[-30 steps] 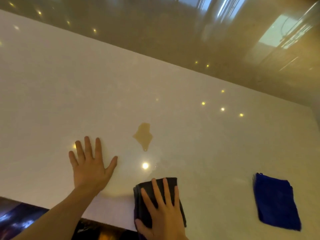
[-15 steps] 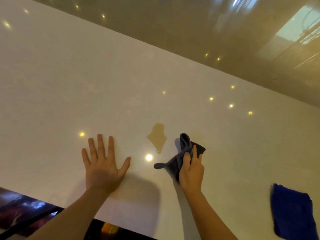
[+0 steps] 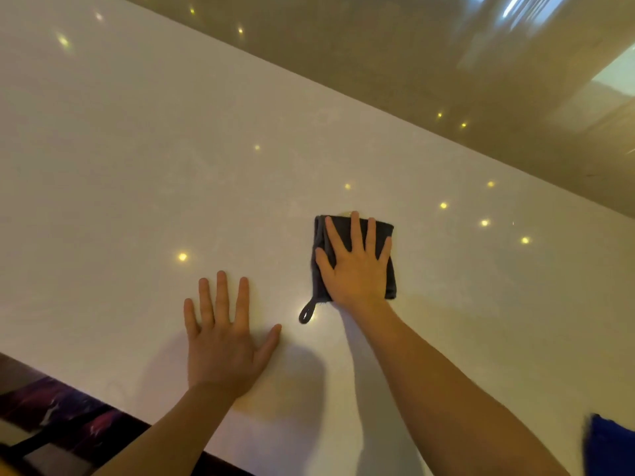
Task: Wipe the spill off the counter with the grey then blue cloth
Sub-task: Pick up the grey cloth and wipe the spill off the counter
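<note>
The grey cloth (image 3: 387, 235) lies flat on the white counter (image 3: 137, 166), folded into a square, with its hanging loop trailing at the near left corner. My right hand (image 3: 355, 266) presses down on it with fingers spread. The cloth covers the brown spill; only a thin sliver of the spill (image 3: 344, 213) shows at the cloth's far edge. My left hand (image 3: 223, 341) rests flat on the counter, fingers apart, to the left of the cloth and nearer to me. The blue cloth (image 3: 608, 448) lies at the bottom right, cut off by the frame.
The counter's far edge runs diagonally from upper left to right, with a glossy brown floor (image 3: 412, 63) beyond it. The counter's near edge runs along the bottom left, with a dark patterned surface (image 3: 62, 413) below it. Small ceiling lights reflect on the counter.
My right hand carried the bunched grey cloth away from the near edge and has laid it flat over the spill. The left hand has stayed planted on the counter.
</note>
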A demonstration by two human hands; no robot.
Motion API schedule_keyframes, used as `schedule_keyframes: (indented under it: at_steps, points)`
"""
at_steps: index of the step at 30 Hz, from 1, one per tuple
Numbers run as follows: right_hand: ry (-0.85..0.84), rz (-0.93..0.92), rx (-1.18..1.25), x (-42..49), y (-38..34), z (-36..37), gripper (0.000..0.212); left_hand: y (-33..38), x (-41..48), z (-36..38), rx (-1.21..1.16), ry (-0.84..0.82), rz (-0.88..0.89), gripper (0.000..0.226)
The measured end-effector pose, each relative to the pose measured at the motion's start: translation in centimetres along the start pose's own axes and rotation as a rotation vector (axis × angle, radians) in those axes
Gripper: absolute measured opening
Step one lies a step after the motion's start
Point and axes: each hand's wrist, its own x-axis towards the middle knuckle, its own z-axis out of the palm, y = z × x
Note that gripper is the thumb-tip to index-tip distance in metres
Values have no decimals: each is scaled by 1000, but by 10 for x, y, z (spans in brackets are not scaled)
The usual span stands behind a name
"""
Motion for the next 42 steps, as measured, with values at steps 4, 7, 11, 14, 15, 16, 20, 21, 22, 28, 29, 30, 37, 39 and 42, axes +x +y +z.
schedule_keyframes:
  at_steps: [4, 7, 11, 14, 15, 16, 20, 21, 22, 28, 29, 30, 37, 39, 42]
  points:
    - [57, -15, 30, -76, -15, 22, 65, 0, -1, -3, -17, -30, 2, 92]
    - [52, -109, 73, -147, -24, 42, 65, 1, 0, -3, -25, -45, -14, 93]
    - [95, -82, 45, -50, -7, 18, 63, -2, -1, 3, -19, -22, 9, 93]
    - [28, 98, 9, 31, 2, -9, 65, -4, 1, 6, -8, 7, 34, 93]
    - [32, 96, -6, 35, 3, -8, 65, -3, 2, 7, -6, 22, 39, 93]
    - [44, 83, 6, 22, 2, -5, 65, -4, 1, 7, 0, 28, 52, 93]
    - [54, 13, 83, -113, -12, 26, 64, -3, 1, 8, -11, 20, 42, 94]
    - [35, 14, 90, -143, -15, 33, 65, -2, 1, 7, -17, 9, 23, 95]
    - [10, 14, 93, -160, -16, 38, 65, -2, 0, 6, -21, -5, 6, 94]
    - [4, -15, -9, -159, -5, 16, 61, 11, -4, -11, -21, -130, -95, 102]
    - [45, 22, 17, -155, 2, 15, 59, 17, -4, -12, -56, -137, -131, 105]
    - [116, 56, 56, -144, 9, 10, 59, 25, 2, -15, -93, -134, -174, 109]
    - [-3, 68, 81, -99, 52, -8, 55, 72, 50, -28, -127, -121, -247, 94]
    - [-28, 112, 106, -87, 59, -7, 68, 81, 66, -28, -126, -102, -261, 91]
    - [30, 220, 122, -54, 72, -9, 73, 85, 75, -22, -114, -58, -292, 89]
